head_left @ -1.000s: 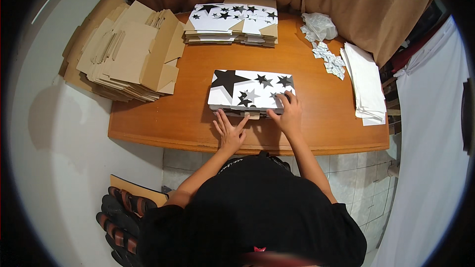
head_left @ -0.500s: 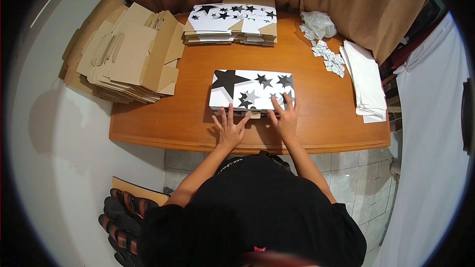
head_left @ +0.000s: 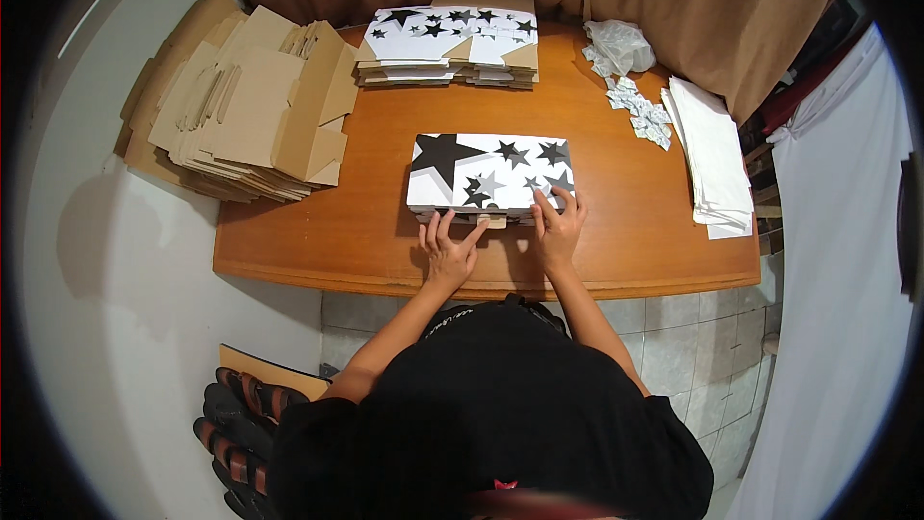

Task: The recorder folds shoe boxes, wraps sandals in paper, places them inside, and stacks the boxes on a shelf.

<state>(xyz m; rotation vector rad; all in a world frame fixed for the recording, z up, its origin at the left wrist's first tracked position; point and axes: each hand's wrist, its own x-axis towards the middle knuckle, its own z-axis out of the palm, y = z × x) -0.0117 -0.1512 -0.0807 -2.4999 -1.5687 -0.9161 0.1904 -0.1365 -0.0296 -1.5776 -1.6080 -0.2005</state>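
Note:
A flat rectangular cardboard box (head_left: 515, 169), white with black and grey stars, lies on the wooden table in front of me with its lid down. At its front side, left of the middle, my left hand (head_left: 449, 252) touches the edge with fingers apart. A small brown cardboard tab (head_left: 497, 221) juts from the front near that hand's thumb. My right hand (head_left: 559, 229) is at the front right corner, its bent fingers resting on the lid and the thumb by the front edge. Neither hand lifts the box.
Flat brown cardboard pieces (head_left: 255, 106) are piled at the left, beside the wall. Star-printed cardboard (head_left: 448, 39) is stacked at the back. Small white packets (head_left: 637, 108) lie near a clear plastic bag (head_left: 621, 46). White sheets (head_left: 709, 154) lie along the right edge.
The fingers of my right hand have bent and drawn together slightly over the lid's front right corner. My left hand's fingers have closed up a little at the front edge. The box has barely moved.

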